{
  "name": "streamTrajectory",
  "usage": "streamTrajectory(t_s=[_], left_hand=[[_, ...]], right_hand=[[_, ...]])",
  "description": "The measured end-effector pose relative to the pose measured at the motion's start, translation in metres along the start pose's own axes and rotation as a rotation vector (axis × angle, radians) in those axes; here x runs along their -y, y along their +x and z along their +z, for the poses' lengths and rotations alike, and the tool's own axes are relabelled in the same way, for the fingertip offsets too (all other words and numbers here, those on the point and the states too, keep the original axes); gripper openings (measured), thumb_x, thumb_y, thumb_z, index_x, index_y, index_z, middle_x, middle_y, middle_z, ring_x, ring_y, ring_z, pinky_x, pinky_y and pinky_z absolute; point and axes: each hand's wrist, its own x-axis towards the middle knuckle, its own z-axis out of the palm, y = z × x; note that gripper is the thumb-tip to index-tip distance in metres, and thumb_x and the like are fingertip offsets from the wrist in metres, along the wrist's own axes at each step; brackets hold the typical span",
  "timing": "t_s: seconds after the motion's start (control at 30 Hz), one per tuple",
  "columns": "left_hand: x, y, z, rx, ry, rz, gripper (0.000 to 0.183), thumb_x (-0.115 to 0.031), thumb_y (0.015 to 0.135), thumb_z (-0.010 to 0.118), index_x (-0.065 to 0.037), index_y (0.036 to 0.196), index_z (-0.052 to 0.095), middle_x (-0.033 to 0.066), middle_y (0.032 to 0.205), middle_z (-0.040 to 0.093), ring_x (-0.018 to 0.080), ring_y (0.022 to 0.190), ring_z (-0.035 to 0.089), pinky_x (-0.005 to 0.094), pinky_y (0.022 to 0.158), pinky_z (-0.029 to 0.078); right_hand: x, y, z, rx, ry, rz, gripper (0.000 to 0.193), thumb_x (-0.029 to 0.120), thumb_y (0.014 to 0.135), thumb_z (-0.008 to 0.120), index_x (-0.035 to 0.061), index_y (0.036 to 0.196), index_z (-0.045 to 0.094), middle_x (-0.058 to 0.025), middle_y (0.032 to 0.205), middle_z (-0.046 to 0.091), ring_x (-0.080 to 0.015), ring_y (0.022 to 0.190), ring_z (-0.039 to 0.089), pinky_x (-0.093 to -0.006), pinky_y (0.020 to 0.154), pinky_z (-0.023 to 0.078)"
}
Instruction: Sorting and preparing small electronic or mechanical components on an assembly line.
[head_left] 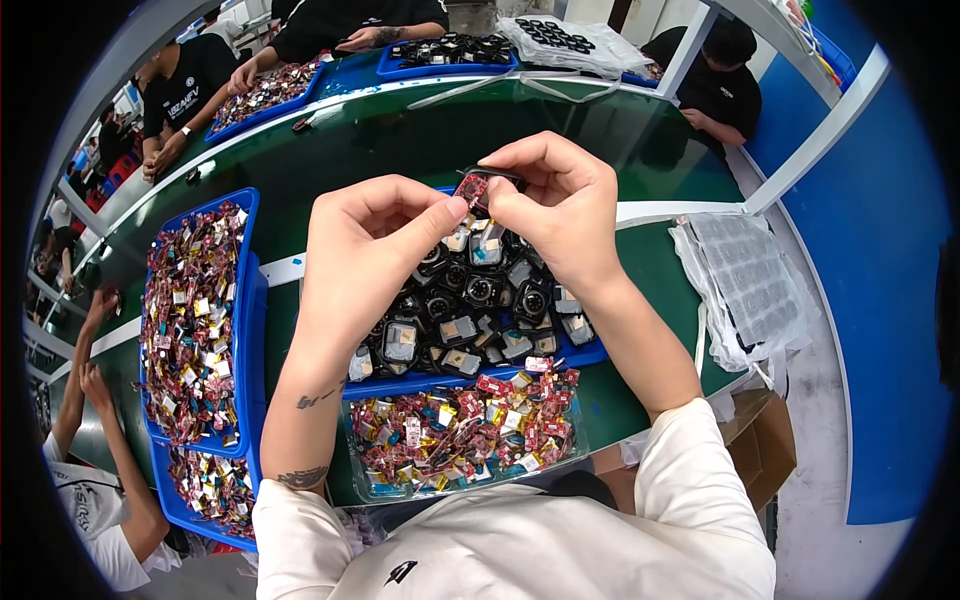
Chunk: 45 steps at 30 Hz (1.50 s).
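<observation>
Both of my hands meet above the bench, over a blue tray (590, 356) heaped with black smartwatch cases (460, 330). Thumb and fingers of my left hand (375, 235) are pinched at a small red circuit board (472, 190). My right hand (560, 205) grips a black watch case (508, 178), its thumb pressed close to the board. The board lies against the case; whether they are still joined is hard to see. Nearer my body stands a clear tray (388, 490) full of red circuit boards (450, 430) with white and yellow parts.
Blue bins (253, 270) of red boards stand left. A plastic-wrapped tray stack (745, 285) lies right, above a cardboard box (768, 440). Beyond runs a green belt (400, 135) with more trays (445, 70) across it. White posts (810, 150) rise right. Several people work nearby.
</observation>
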Motion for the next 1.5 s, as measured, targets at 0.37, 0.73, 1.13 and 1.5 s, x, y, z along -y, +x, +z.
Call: streamTrajectory(t_s=[0.37, 0.73, 1.13, 1.5], left_hand=[[0.003, 0.007, 0.004, -0.144, 0.027, 0.052, 0.017, -0.009, 0.080, 0.074, 0.001, 0.088, 0.064, 0.0017, 0.070, 0.065, 0.0013, 0.062, 0.056, 0.0145, 0.055, 0.041], [-0.002, 0.000, -0.016, -0.184, 0.050, 0.149, 0.018, -0.013, 0.086, 0.068, 0.001, 0.097, 0.065, 0.0024, 0.079, 0.066, 0.0063, 0.074, 0.061, 0.0190, 0.065, 0.046], [0.024, -0.114, -0.027, -0.369, 0.321, -0.086, 0.021, -0.015, 0.088, 0.065, 0.003, 0.077, 0.068, 0.0049, 0.071, 0.066, 0.0062, 0.063, 0.054, 0.0219, 0.059, 0.041], [0.038, -0.132, -0.005, -0.115, 0.753, 0.042, 0.019, -0.006, 0.071, 0.074, -0.002, 0.089, 0.070, 0.0086, 0.080, 0.059, 0.0238, 0.078, 0.055, 0.0322, 0.069, 0.043]], right_hand=[[0.005, 0.003, -0.005, 0.110, 0.051, 0.044, 0.018, 0.004, 0.079, 0.071, -0.0023, 0.093, 0.062, -0.0066, 0.085, 0.066, -0.0101, 0.076, 0.065, -0.0232, 0.069, 0.054], [-0.044, 0.057, -0.100, -0.052, -0.287, 0.210, 0.022, 0.007, 0.080, 0.071, -0.0034, 0.098, 0.068, -0.0089, 0.088, 0.069, -0.0119, 0.078, 0.066, -0.0236, 0.066, 0.053], [-0.186, 0.074, -0.340, -0.696, -1.113, 0.813, 0.024, 0.026, 0.065, 0.078, 0.0036, 0.065, 0.068, -0.0053, 0.061, 0.062, -0.0149, 0.052, 0.057, -0.0286, 0.051, 0.046], [-0.078, 0.026, -0.175, -0.128, -0.710, 0.224, 0.024, 0.017, 0.082, 0.069, 0.0024, 0.101, 0.069, -0.0036, 0.088, 0.069, -0.0089, 0.079, 0.060, -0.0234, 0.073, 0.046]])
